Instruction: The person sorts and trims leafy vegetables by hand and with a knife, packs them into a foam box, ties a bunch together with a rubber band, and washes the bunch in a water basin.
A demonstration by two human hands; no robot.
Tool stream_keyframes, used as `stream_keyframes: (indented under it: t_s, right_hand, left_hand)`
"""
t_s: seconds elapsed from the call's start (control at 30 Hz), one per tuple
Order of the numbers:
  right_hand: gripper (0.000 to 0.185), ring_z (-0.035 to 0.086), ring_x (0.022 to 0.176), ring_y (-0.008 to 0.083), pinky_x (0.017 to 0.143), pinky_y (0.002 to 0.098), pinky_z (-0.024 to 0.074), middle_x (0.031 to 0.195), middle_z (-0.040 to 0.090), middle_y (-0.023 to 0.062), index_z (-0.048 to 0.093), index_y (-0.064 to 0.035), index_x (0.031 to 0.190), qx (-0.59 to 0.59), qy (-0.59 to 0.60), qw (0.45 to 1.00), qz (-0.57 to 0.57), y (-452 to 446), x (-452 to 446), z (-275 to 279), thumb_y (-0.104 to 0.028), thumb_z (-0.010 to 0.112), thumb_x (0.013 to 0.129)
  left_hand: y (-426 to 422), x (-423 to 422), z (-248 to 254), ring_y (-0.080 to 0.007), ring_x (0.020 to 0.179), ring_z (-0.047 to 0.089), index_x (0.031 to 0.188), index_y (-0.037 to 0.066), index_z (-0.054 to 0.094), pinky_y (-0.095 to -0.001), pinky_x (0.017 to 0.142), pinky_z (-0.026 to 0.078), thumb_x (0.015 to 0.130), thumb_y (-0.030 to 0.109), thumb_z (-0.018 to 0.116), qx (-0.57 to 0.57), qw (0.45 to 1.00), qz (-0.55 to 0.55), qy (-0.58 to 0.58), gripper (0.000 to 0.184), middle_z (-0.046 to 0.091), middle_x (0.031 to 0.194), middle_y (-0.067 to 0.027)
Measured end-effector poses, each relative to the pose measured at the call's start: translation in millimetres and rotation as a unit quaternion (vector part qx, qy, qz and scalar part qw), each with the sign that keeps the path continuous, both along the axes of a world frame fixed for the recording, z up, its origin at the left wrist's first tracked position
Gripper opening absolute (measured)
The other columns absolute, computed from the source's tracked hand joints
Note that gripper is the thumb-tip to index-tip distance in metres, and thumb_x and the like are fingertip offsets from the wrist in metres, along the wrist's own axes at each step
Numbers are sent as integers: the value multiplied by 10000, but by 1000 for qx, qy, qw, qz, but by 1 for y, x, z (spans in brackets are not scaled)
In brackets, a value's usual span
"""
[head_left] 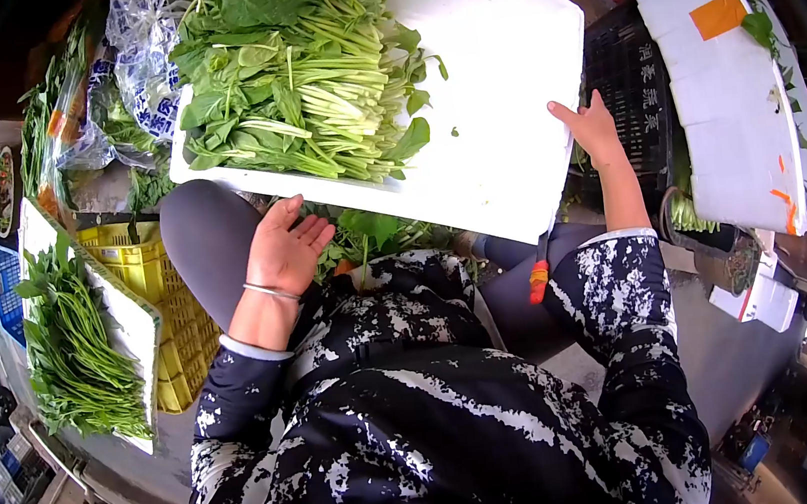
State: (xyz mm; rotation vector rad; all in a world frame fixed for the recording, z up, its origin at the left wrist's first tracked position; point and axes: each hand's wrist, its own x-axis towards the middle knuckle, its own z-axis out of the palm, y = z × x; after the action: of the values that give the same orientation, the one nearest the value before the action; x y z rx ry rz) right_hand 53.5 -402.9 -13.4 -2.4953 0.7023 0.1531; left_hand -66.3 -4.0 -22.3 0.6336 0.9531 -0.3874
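Note:
A white foam board or lid [494,90] lies tilted over my knees, with a big heap of leafy greens [301,73] on its left part, pale stems toward the middle. My left hand [287,246] is palm up just below the board's lower edge, fingers apart, holding nothing. My right hand [592,128] is at the board's right edge, thumb on top and the other fingers partly hidden at the rim. A knife or tool with a red and yellow handle [538,281] sticks out below the board's lower right corner.
More greens [82,342] lie on a white foam lid [144,314] at left, beside a yellow crate [184,349]. Plastic-wrapped vegetables [145,72] are at upper left. A black crate [626,94] and a white foam box [726,91] stand at right.

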Motion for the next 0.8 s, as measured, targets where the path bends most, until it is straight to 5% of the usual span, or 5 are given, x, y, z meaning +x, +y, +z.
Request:
stream_keyframes:
  t_s: [0.1, 0.23, 0.53, 0.7, 0.8]
  right_hand:
    - [962, 465, 1122, 346, 932, 340, 391, 1260, 411, 256, 160, 74, 1333, 22, 67, 997, 43, -13, 4, -24, -317, 714, 650]
    - [668, 550, 1003, 322, 858, 344, 438, 1123, 520, 238, 312, 69, 1228, 73, 47, 994, 70, -12, 0, -27, -135, 628, 677]
    - [497, 584, 907, 265, 789, 320, 447, 1026, 580, 174, 465, 48, 1125, 182, -56, 980, 51, -29, 22, -21, -68, 609, 664]
    - [506, 569, 920, 258, 818, 325, 430, 1055, 576, 159, 465, 63, 1147, 154, -89, 984, 21, -43, 38, -22, -78, 627, 689]
    - [441, 577, 873, 237, 765, 328, 459, 1038, 577, 149, 478, 68, 1121, 245, -108, 963, -1, -69, 47, -48, -70, 618, 726]
  left_hand:
    - [-14, 11, -29, -340, 1123, 373, 1197, 25, 351, -467, 958, 318, 787, 259, 598, 71, 997, -6, 11, 533, 363, 1203, -206]
    - [-18, 35, -64, -257, 916, 528, 978, 81, 490, -472, 829, 416, 806, 229, 593, 76, 993, 20, -85, 249, 542, 925, -84]
    - [-40, 69, -48, -281, 843, 544, 966, 47, 441, -536, 687, 486, 773, 136, 603, 88, 990, 13, -108, 268, 490, 861, -94]
    - [-49, 117, -43, -388, 1004, 494, 1032, 6, 418, -656, 842, 372, 788, 117, 591, 4, 991, -10, -136, 319, 462, 1036, -183]
    - [-59, 147, -47, -443, 1116, 395, 1310, 93, -134, -671, 900, 268, 757, 108, 625, 75, 991, 1, -108, 939, 308, 1269, -257]
